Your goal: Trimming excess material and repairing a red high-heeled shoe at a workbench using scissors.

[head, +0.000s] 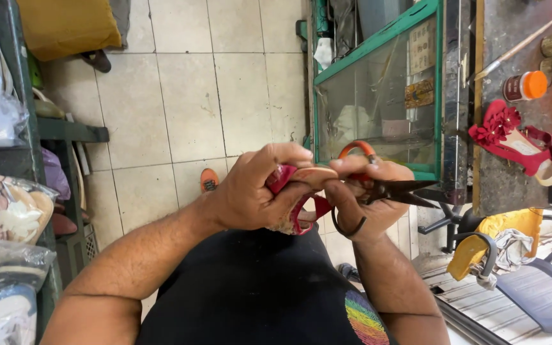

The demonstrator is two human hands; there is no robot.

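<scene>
Head view showed a tiled floor [186, 96] below, a green-framed glass cabinet [378, 89] at the right, and beside it a dark work surface [519, 185] carrying a second red sandal with a flower [512, 137] and a small orange-capped jar [525, 85]. At the left stood a shelf of bagged shoes [7, 211].

In the middle, held in the air above the person's lap, the left hand [257, 195] was wrapped tight around a red sandal [298, 182], sole turned upward. The right hand [368, 204] was closed through the loops of orange-handled scissors [384, 185], whose dark blades pointed right and looked nearly shut.

The blades sat close to the fingers; a slip on the curved sole could probably nick a thumb or cut a strap.

Most of the sandal was hidden under the fingers, so what the scissors were trimming could not be made out.
</scene>
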